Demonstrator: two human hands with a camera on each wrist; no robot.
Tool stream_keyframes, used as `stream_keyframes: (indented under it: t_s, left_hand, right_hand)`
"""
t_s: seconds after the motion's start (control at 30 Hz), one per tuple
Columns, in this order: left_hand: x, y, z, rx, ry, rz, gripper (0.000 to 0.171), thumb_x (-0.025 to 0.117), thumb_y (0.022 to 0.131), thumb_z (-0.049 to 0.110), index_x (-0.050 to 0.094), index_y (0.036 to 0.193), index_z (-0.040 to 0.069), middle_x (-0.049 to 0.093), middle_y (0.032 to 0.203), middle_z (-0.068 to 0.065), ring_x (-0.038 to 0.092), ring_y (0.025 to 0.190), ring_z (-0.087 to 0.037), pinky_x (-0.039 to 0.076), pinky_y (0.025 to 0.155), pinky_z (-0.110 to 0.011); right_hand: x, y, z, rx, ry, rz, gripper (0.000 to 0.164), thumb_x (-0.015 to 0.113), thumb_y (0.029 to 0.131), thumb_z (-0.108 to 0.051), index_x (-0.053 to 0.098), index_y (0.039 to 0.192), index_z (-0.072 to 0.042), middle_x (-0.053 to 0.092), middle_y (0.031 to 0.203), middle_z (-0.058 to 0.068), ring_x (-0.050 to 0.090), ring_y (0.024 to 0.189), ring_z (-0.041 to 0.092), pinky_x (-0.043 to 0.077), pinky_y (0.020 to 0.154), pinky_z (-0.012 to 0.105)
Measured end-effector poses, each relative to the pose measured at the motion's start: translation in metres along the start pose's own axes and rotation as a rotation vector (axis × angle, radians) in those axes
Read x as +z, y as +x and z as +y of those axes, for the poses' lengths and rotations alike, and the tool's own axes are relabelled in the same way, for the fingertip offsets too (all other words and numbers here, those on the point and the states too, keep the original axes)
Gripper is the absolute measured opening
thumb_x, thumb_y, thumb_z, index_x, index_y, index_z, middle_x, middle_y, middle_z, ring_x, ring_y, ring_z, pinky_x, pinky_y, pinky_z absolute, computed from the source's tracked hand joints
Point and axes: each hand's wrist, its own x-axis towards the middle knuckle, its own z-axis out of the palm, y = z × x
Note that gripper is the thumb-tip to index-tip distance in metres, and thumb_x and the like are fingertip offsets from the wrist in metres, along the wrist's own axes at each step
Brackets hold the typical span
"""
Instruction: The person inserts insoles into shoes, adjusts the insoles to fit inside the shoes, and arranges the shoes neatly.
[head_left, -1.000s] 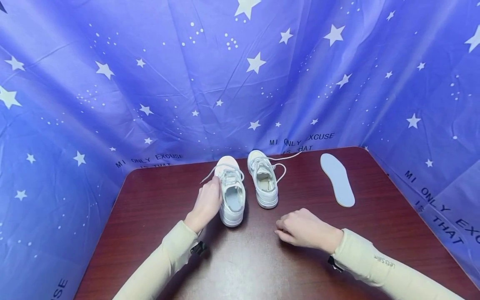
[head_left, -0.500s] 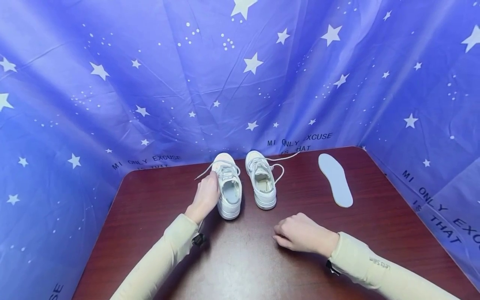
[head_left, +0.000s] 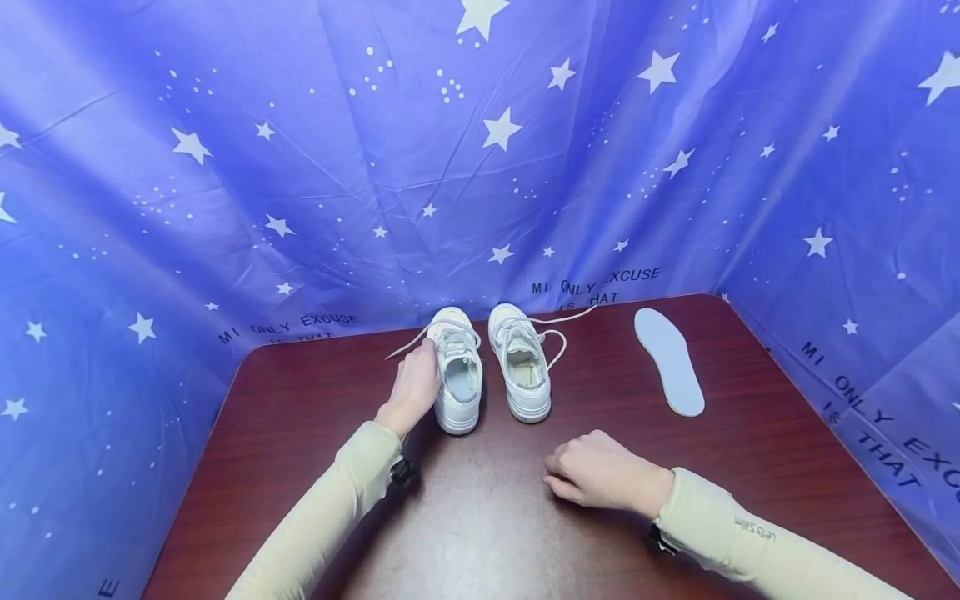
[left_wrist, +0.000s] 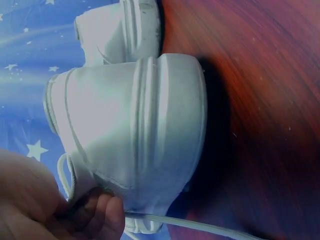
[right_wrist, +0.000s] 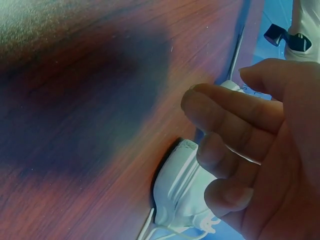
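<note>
My left hand [head_left: 411, 385] grips the side of the left white sneaker [head_left: 457, 414] beside its laces. In the left wrist view its curled fingers [left_wrist: 107, 217] are at the upper, with a loose lace trailing below them. A pale insole [head_left: 462, 379] shows inside this shoe. The other white sneaker [head_left: 529, 406] stands to its right, toe toward the curtain, its loose laces spread to the right. My right hand [head_left: 603, 472] is held low near the table in front of that shoe; the right wrist view shows loosely curled fingers [right_wrist: 200, 110] holding nothing.
A loose pale insole [head_left: 670, 362] lies on the right side of the dark red-brown table [head_left: 480, 533]. A blue curtain [head_left: 420, 167] with white stars hangs right behind the table's back edge and along both sides.
The left sneaker has been pushed slightly away toward the back edge by my left hand, its heel now nearly level with the other's. The right hand has stayed nearly still.
</note>
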Motion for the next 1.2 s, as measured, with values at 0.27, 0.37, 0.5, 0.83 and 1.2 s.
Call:
stream_keyframes:
  t_s: [0.27, 0.37, 0.5, 0.83, 1.2]
  left_hand:
    - [0.004, 0.004, -0.005, -0.034, -0.001, -0.002, 0.014, 0.046, 0.097, 0.007, 0.053, 0.091, -0.004, 0.068, 0.083, -0.027, 0.066, 0.077, -0.044, 0.054, 0.064, -0.054]
    - [0.005, 0.004, -0.009, -0.052, -0.006, -0.006, 0.014, 0.047, 0.096, 0.007, 0.053, 0.091, -0.005, 0.067, 0.083, -0.027, 0.066, 0.077, -0.045, 0.053, 0.065, -0.055]
    - [0.008, 0.003, -0.014, -0.065, -0.017, -0.011, 0.016, 0.046, 0.096, 0.008, 0.053, 0.091, -0.005, 0.067, 0.083, -0.028, 0.065, 0.078, -0.045, 0.053, 0.066, -0.055]
    - [0.005, 0.001, -0.016, -0.056, -0.019, 0.035, 0.025, 0.043, 0.1, 0.013, 0.056, 0.086, -0.003, 0.067, 0.078, -0.027, 0.065, 0.074, -0.045, 0.052, 0.062, -0.056]
    - [0.001, -0.019, -0.019, -0.048, 0.114, 0.057, 0.024, 0.051, 0.095, 0.025, 0.059, 0.082, 0.006, 0.07, 0.075, -0.02, 0.063, 0.062, -0.042, 0.047, 0.046, -0.054]
  right_hand:
    - [0.002, 0.001, -0.001, -0.014, -0.004, 0.012, 0.033, 0.062, 0.086, -0.03, 0.045, 0.059, -0.022, 0.051, 0.053, -0.011, 0.054, 0.048, 0.009, 0.038, 0.038, 0.029]
    - [0.002, 0.0, -0.001, -0.012, -0.004, 0.011, 0.033, 0.061, 0.086, -0.031, 0.045, 0.059, -0.022, 0.051, 0.053, -0.011, 0.053, 0.047, 0.009, 0.038, 0.038, 0.029]
    - [0.003, -0.001, 0.0, -0.007, -0.002, 0.015, 0.033, 0.062, 0.086, -0.031, 0.045, 0.059, -0.022, 0.051, 0.054, -0.012, 0.053, 0.047, 0.008, 0.037, 0.037, 0.029]
    - [0.003, -0.002, 0.0, 0.01, 0.006, 0.013, 0.032, 0.062, 0.086, -0.03, 0.046, 0.059, -0.023, 0.05, 0.054, -0.013, 0.051, 0.047, 0.006, 0.037, 0.038, 0.028]
    - [0.003, -0.001, 0.0, 0.048, 0.019, 0.038, 0.017, 0.061, 0.087, -0.029, 0.057, 0.072, -0.021, 0.052, 0.065, -0.011, 0.048, 0.048, 0.005, 0.037, 0.038, 0.026]
